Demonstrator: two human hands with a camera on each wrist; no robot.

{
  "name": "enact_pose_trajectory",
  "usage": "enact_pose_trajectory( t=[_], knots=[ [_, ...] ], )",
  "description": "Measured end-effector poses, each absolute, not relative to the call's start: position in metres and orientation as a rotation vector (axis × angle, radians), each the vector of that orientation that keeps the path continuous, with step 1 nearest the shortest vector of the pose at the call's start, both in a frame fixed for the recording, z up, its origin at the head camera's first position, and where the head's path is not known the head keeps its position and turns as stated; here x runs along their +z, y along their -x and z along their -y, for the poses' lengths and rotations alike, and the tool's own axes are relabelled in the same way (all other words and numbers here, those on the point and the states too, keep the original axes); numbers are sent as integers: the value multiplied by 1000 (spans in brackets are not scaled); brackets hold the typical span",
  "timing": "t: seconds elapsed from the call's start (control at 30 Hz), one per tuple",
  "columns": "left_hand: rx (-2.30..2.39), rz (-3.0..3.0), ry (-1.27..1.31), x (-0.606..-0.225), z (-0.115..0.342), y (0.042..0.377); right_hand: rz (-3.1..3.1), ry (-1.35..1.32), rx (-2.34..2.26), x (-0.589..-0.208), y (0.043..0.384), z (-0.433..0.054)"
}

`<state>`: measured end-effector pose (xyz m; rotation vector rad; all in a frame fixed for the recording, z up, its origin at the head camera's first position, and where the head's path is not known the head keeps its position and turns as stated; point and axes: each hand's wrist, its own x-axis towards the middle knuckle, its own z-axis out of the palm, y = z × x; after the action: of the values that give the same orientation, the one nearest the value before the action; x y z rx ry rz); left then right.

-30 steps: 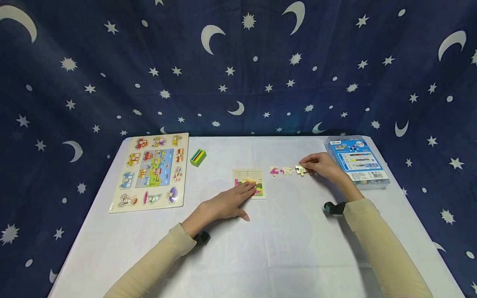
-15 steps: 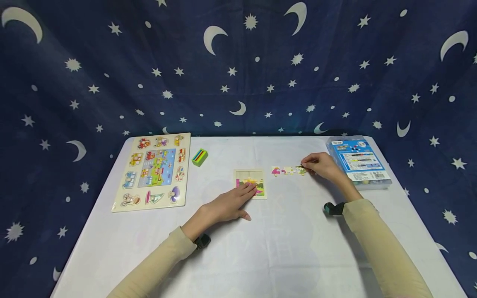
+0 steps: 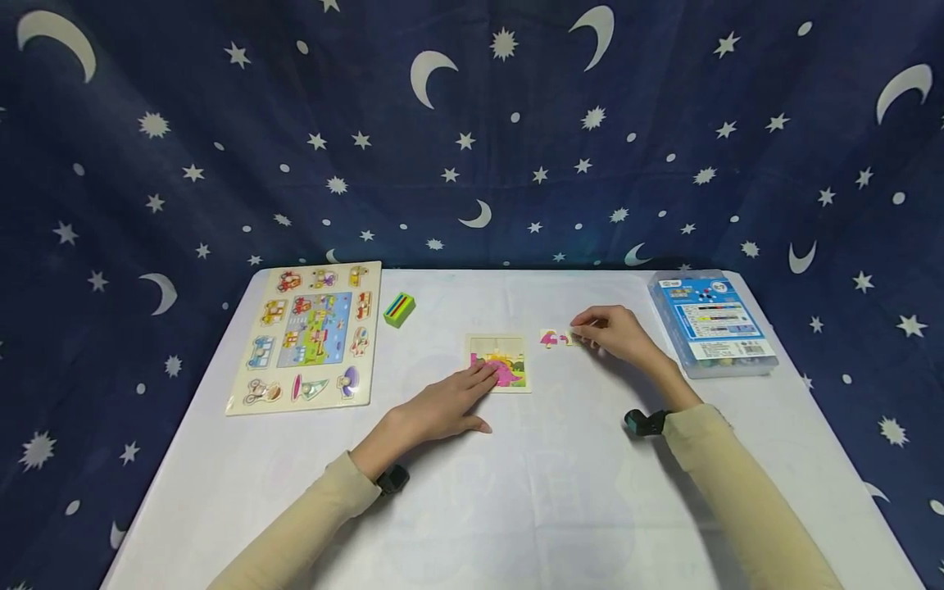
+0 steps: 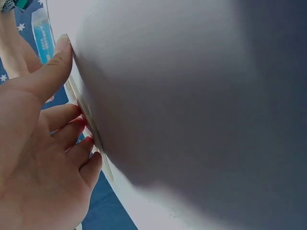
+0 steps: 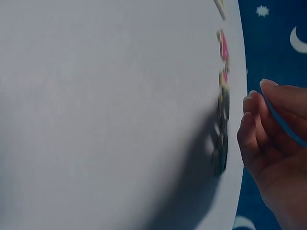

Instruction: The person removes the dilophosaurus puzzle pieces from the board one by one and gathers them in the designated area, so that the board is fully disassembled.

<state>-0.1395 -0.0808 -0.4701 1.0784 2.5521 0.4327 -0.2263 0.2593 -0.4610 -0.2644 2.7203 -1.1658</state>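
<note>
My left hand (image 3: 450,407) lies with straight fingers across the lower left of a small square puzzle board (image 3: 496,347). A pink figure shows beside the fingertips, and the board's upper strip is bare wood. In the left wrist view the fingertips touch the board's edge (image 4: 94,127). To the right, a row of jigsaw pieces (image 3: 549,338) lies on the table, partly covered by my right hand (image 3: 615,334) in the head view. From the right wrist view, the loosely bent fingers (image 5: 248,134) are over the row, thumb and fingertips apart, with nothing between them.
A large wooden vehicle puzzle (image 3: 310,336) lies at the back left, with a small green striped block (image 3: 400,310) next to it. A clear box with a blue label (image 3: 711,324) stands at the back right. Behind the table hangs a dark starry cloth (image 3: 472,164).
My right hand has let go of the jigsaw piece at the row's right end and moved left over the row. My left hand has drawn back slightly, uncovering more pink.
</note>
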Motion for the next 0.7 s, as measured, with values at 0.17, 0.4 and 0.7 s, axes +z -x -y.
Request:
enact_pose_trajectory(
  t=[0.17,0.4,0.7],
  knots=[
    [412,-2567,-1082,-469,80,137,-2702,297,-1161,-460,226,-240],
    [402,-2564,-1111,-468,66,134,-2648,381,-1185,-461,228,-213],
    [368,-2569,-1098,-471,59,130,-2551,543,-1179,-463,231,-178]
  ],
)
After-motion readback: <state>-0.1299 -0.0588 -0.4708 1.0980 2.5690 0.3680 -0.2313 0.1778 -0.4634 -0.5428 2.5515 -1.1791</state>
